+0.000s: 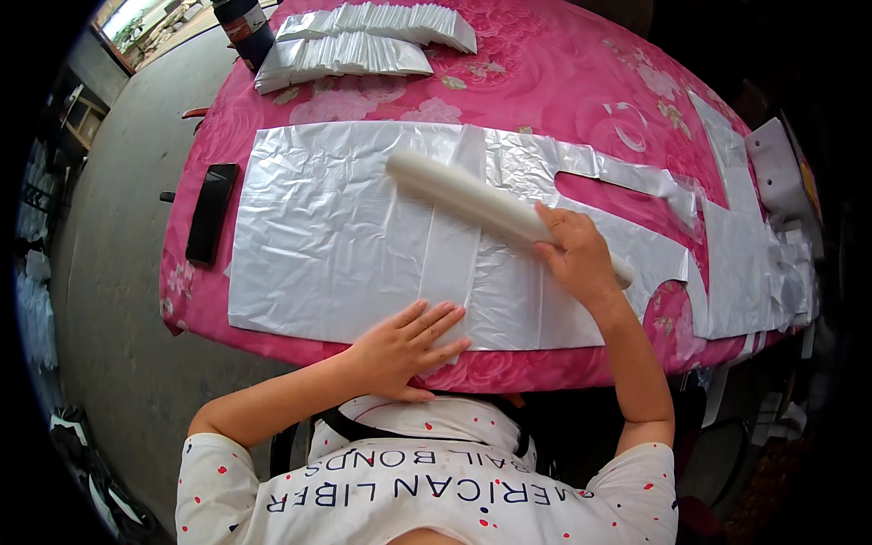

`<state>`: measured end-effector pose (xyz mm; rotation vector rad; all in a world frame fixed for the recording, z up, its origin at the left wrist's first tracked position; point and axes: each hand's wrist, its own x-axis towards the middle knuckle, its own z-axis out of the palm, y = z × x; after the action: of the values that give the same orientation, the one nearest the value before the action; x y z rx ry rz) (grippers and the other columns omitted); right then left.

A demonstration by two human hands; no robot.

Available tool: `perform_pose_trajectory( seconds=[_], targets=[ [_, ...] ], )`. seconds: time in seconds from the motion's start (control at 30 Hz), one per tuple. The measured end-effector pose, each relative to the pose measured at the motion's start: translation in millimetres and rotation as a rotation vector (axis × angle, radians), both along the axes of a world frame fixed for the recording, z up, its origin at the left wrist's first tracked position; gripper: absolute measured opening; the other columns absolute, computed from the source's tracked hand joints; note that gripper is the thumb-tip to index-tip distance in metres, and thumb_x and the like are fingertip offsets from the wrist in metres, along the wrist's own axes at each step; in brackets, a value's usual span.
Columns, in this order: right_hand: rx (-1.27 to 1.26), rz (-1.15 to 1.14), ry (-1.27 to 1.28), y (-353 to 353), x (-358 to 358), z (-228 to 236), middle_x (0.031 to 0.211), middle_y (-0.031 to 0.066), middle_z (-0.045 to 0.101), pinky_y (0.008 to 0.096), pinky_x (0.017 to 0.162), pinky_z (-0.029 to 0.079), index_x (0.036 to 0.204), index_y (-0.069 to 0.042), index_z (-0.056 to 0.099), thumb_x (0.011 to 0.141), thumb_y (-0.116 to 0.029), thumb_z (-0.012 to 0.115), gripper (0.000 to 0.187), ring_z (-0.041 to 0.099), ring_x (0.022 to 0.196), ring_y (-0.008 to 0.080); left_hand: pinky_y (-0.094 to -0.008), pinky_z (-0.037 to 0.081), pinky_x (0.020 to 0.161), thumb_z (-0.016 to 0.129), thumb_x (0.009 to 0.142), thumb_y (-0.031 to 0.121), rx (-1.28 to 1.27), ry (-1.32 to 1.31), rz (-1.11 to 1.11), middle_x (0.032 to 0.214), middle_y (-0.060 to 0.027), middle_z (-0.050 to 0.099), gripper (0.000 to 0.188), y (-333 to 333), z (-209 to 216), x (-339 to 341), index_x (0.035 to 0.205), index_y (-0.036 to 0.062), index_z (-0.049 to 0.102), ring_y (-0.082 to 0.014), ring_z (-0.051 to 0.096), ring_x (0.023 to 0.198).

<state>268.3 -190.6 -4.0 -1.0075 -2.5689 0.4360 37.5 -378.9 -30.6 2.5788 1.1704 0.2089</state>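
Large crinkled silvery-white plastic bag lies flat on the table, T-shirt style with cut-out handles toward the right, glossy with fine wrinkles. A narrower folded strip of the same plastic crosses it from far edge to near edge.

Left hand rests flat, fingers spread and open, pressing the near end of the strip at the table's front edge; it grasps nothing.

Right hand is closed around a long smooth off-white cylindrical roll, held near its right end. The roll lies diagonally over the bag, its far end pointing up-left; whether it touches the sheet along its length cannot be told.

The table is covered by a pink floral cloth, shiny and smooth. Stacks of folded white plastic bags sit at the far edge beside a dark cylindrical bottle. Black rectangular phone lies left of the sheet. More flat white bags overlap at the right.
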Motion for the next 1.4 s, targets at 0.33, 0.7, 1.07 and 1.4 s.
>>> perform_pose_trajectory(
  seconds=[0.33,0.7,1.07,1.4],
  targets=[
    [-0.136,0.305,-0.009,-46,-6,16,0.110,0.0091,0.057,0.0380,0.089,0.040,0.117,-0.010,0.057,0.069,-0.003,0.065,0.049,0.052,0.099,0.0273,-0.0486,0.020,0.107,0.054,0.078,0.030,0.280,0.140,0.137,0.139,-0.0199,0.033,0.057,-23,-22,30,0.131,0.0151,0.042,-0.0333,0.030,0.130],
    [0.148,0.233,0.155,25,-75,-14,0.111,0.0082,0.058,0.0390,0.091,0.037,0.116,-0.011,0.057,0.069,0.001,0.062,0.049,0.051,0.100,0.0282,-0.0456,0.021,0.107,0.043,0.086,0.027,0.282,0.204,0.148,0.141,-0.0164,0.031,0.051,-31,-25,36,0.135,0.0186,0.036,-0.0293,0.029,0.132],
    [-0.020,0.457,0.163,8,-74,-8,0.124,0.0120,0.050,0.0393,0.099,0.036,0.117,-0.007,0.055,0.065,0.011,0.054,0.055,0.041,0.120,0.0320,-0.0407,0.038,0.099,0.056,0.080,0.022,0.115,-0.216,0.142,0.134,-0.0136,0.040,0.047,-35,-17,8,0.125,0.0081,0.047,-0.0269,0.041,0.121],
    [-0.188,0.564,0.128,-77,-44,-19,0.124,0.0144,0.049,0.0393,0.099,0.037,0.116,-0.001,0.053,0.063,0.003,0.059,0.054,0.044,0.118,0.0318,-0.0356,0.045,0.091,0.060,0.075,0.013,0.179,-0.451,-0.001,0.122,-0.0108,0.052,0.039,-20,-17,-16,0.113,0.0029,0.055,-0.0244,0.054,0.106]
  ],
)
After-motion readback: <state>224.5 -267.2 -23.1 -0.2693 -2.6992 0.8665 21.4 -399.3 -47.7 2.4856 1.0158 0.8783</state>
